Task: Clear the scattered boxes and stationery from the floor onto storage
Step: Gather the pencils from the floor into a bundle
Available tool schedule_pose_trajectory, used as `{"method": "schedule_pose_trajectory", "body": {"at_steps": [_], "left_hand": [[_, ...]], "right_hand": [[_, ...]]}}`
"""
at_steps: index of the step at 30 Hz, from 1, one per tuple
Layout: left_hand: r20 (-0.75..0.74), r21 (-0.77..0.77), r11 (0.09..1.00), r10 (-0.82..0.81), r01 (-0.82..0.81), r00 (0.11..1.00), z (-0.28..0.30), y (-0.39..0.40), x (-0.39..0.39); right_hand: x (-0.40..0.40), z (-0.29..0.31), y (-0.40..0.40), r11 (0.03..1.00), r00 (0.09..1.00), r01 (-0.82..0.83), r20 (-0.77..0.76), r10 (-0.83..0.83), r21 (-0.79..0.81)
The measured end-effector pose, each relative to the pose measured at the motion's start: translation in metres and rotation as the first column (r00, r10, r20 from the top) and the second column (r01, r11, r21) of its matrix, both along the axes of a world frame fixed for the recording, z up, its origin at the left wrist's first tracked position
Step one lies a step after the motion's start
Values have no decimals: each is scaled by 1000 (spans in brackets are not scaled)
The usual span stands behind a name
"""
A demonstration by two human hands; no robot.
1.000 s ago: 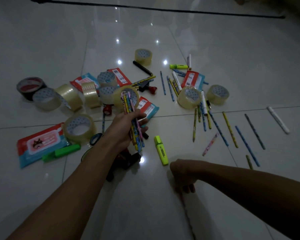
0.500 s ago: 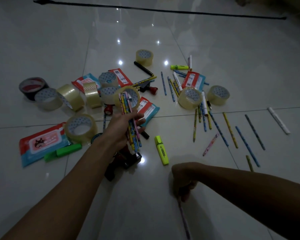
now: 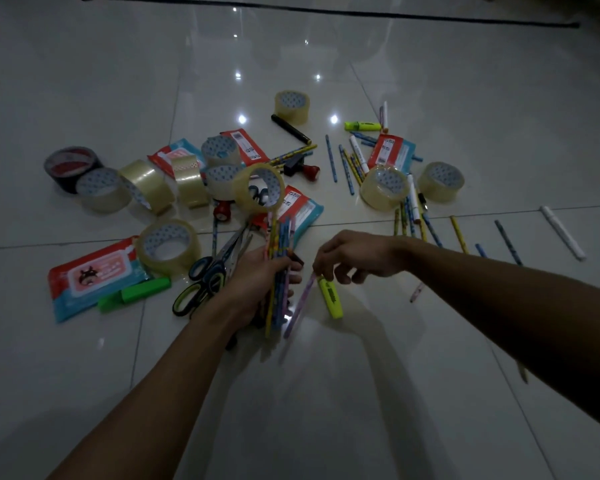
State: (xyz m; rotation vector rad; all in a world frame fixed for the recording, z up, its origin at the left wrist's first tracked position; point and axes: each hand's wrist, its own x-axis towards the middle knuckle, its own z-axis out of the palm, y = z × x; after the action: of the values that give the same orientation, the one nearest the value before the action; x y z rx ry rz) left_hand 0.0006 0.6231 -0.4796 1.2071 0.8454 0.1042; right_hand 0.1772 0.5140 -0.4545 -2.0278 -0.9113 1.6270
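Note:
My left hand [image 3: 257,275] grips a bundle of coloured pencils [image 3: 278,244] upright above the tiled floor. Close beside it, my right hand [image 3: 355,256] pinches a pink pencil [image 3: 300,308] by its top end, the pencil slanting down towards the bundle. A yellow highlighter [image 3: 330,297] lies on the floor just under my right hand. More loose pencils [image 3: 347,164] and markers lie scattered to the right. Several tape rolls [image 3: 168,245] and red-and-blue packets [image 3: 94,277] lie to the left and behind.
Scissors [image 3: 207,277] lie left of my left hand, beside a green highlighter [image 3: 136,294]. A white marker [image 3: 563,232] lies far right. A dark cable [image 3: 326,10] crosses the floor at the back. Bare tiles stretch in front of me.
My right hand lifted the pink pencil off the floor and brought it up beside the bundle. My left hand with the bundle shifted slightly right and lower in view.

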Motion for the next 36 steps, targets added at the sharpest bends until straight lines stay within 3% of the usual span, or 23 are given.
{"method": "schedule_pose_trajectory", "body": {"at_steps": [3,7,14,17,23,27,31,36], "left_hand": [[14,-3,1000,-4,4,1000,2,0,-8],[59,-226,970,109,-93,992,6,6,-18],[23,-189,969,167,-159,986,-3,22,-44],[-10,-172,948,269,-267,963,-7,31,-57],[0,-144,890,436,-432,900,-10,51,-93],[-16,-131,859,498,-495,867,-9,65,-114],[-19,-151,817,560,-556,828,-10,76,-129],[-39,-159,777,611,-609,791,-17,78,-141]], "right_hand": [[-5,3,21,990,997,76,-35,-73,120],[-23,4,48,975,994,98,29,-106,198],[-42,-7,88,939,985,60,134,-111,339],[-42,-19,107,935,956,-51,289,-57,350],[-53,-50,152,898,726,-373,676,124,235],[-71,-71,184,872,634,-464,746,203,157],[-81,-74,203,837,430,-547,848,309,-27],[-72,-73,203,857,393,-514,877,277,-40]]}}
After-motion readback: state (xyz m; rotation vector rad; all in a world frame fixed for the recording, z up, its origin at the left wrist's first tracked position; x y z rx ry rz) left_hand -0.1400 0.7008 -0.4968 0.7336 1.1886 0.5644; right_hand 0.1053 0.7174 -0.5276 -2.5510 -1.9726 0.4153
